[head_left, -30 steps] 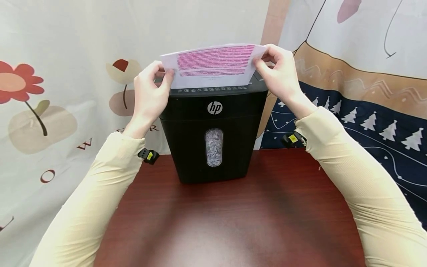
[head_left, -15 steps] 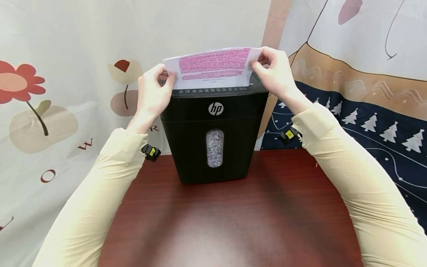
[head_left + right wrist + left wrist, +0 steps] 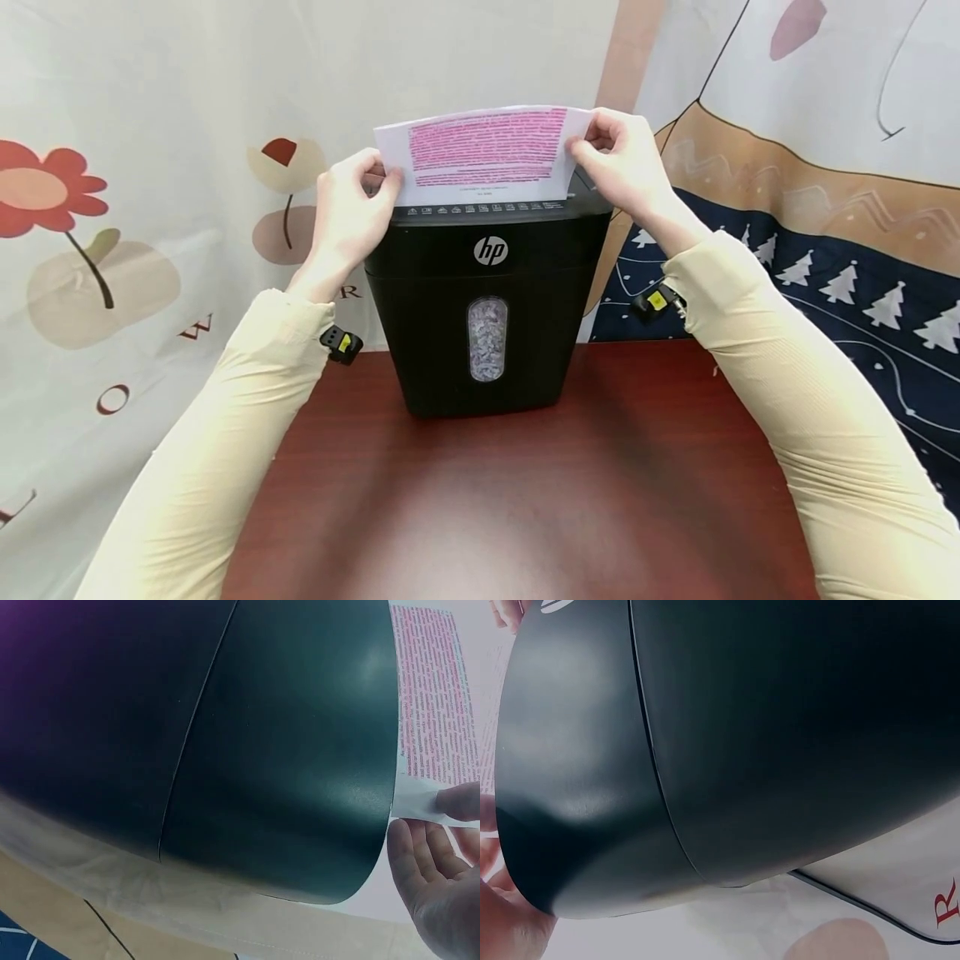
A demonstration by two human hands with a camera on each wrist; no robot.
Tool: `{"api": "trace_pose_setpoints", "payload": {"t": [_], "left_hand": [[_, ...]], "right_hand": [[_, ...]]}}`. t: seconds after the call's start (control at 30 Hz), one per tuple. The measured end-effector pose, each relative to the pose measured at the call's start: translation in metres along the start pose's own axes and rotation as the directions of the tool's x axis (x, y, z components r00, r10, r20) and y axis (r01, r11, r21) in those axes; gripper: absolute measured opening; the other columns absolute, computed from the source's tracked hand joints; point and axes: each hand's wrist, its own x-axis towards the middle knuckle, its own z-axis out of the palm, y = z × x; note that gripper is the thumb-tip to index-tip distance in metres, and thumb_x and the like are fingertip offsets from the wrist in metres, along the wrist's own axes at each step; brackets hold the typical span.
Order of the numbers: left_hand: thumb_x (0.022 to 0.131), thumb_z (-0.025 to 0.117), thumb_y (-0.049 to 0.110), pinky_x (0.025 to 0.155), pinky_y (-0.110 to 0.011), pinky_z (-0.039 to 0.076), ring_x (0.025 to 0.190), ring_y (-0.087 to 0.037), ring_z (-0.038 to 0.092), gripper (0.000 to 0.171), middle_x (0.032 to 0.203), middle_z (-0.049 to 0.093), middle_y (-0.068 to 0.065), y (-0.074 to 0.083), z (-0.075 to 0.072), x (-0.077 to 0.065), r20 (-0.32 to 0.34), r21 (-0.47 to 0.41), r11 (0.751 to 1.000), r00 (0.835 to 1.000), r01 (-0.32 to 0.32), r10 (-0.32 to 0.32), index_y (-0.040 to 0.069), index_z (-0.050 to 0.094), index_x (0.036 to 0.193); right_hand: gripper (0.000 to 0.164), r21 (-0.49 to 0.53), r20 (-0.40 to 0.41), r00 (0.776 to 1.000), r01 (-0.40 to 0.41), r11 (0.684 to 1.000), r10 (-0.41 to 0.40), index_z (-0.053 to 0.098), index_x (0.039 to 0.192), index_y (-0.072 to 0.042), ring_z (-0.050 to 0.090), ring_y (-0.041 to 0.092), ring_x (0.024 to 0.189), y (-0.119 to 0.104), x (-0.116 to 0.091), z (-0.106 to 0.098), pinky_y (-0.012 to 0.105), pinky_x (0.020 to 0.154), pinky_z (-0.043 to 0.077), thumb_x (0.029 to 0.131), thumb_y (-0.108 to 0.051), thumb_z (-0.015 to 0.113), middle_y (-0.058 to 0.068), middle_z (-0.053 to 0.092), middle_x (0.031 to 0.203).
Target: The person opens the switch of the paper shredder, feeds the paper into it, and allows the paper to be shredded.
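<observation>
A white sheet of paper [image 3: 487,148] with rows of pink-marked text stands upright at the top of a black HP paper shredder [image 3: 427,333]. Its lower edge meets the shredder's top, behind a row of small icons; whether it is inside the slot is hidden. My left hand [image 3: 351,212] pinches the left side of the sheet between thumb and fingers. The right side is pinched by my right hand [image 3: 628,171]. In the right wrist view, that thumb presses on the paper's margin, beside the shredder's rounded corner. The left wrist view mostly shows the shredder's body.
The shredder stands on a reddish-brown wooden table [image 3: 480,500], near its back edge. Shredded paper [image 3: 488,342] shows through its front window. A black cord [image 3: 855,902] runs out beside it. Printed curtains [image 3: 187,100] hang behind and to the right.
The sheet has sunk slightly toward the shredder's top. Both hands have come down a little with it and a bit closer together, still gripping it. The head view has shifted slightly.
</observation>
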Motion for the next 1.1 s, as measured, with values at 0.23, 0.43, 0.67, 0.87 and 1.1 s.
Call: {"api": "trace_pose_setpoints", "payload": {"t": [0.23,0.43,0.67,0.87,1.1], "left_hand": [[0.103,0.058,0.023,0.081,-0.018,0.041,0.083,0.005,0.061,0.026,0.111,0.08,-0.016,-0.001,-0.001,0.003,0.011,0.005,1.0,1.0,-0.015,0.015,0.007,0.076,0.111],[0.104,0.058,0.024,0.081,-0.018,0.041,0.084,0.003,0.062,0.026,0.111,0.079,-0.016,-0.005,0.001,0.002,-0.002,0.013,0.999,0.999,-0.039,0.039,0.007,0.076,0.112],[0.103,0.062,0.027,0.08,-0.015,0.043,0.087,-0.002,0.067,0.026,0.114,0.079,-0.014,-0.001,-0.004,0.006,0.055,-0.031,1.0,0.998,0.003,-0.002,0.009,0.076,0.115],[0.104,0.06,0.024,0.079,-0.013,0.044,0.098,-0.026,0.073,0.026,0.113,0.077,-0.017,0.0,-0.001,0.01,0.05,-0.029,0.999,0.998,-0.024,0.025,0.006,0.076,0.115],[0.103,0.061,0.021,0.081,-0.015,0.046,0.1,-0.03,0.076,0.025,0.112,0.079,-0.019,-0.003,0.002,0.01,0.096,0.017,1.0,0.995,-0.026,0.025,0.004,0.076,0.115]], "right_hand": [[0.02,-0.003,0.01,1.0,-0.014,1.0,0.014,0.072,0.109,-0.002,0.058,0.003,0.081,-0.001,0.0,-0.004,0.016,0.074,0.044,0.102,-0.017,0.06,-0.016,0.066,0.087],[0.016,0.03,0.003,1.0,0.02,0.999,-0.021,0.071,0.104,-0.004,0.057,0.004,0.078,0.004,-0.001,-0.001,0.017,0.069,0.042,0.101,-0.015,0.061,-0.016,0.066,0.084],[0.018,0.019,0.051,0.997,-0.057,0.998,0.056,0.072,0.109,-0.003,0.061,0.007,0.08,-0.004,0.002,-0.007,0.015,0.071,0.047,0.102,-0.014,0.059,-0.016,0.067,0.085],[0.024,0.022,0.081,0.994,-0.073,0.997,0.071,0.071,0.118,-0.002,0.062,0.007,0.082,-0.003,0.003,-0.012,0.015,0.073,0.049,0.103,-0.015,0.059,-0.015,0.067,0.088],[0.03,-0.063,0.111,0.992,-0.058,0.996,0.065,0.072,0.125,-0.001,0.06,0.0,0.082,0.007,0.0,-0.009,0.017,0.075,0.043,0.102,-0.017,0.06,-0.002,0.075,0.101]]}}
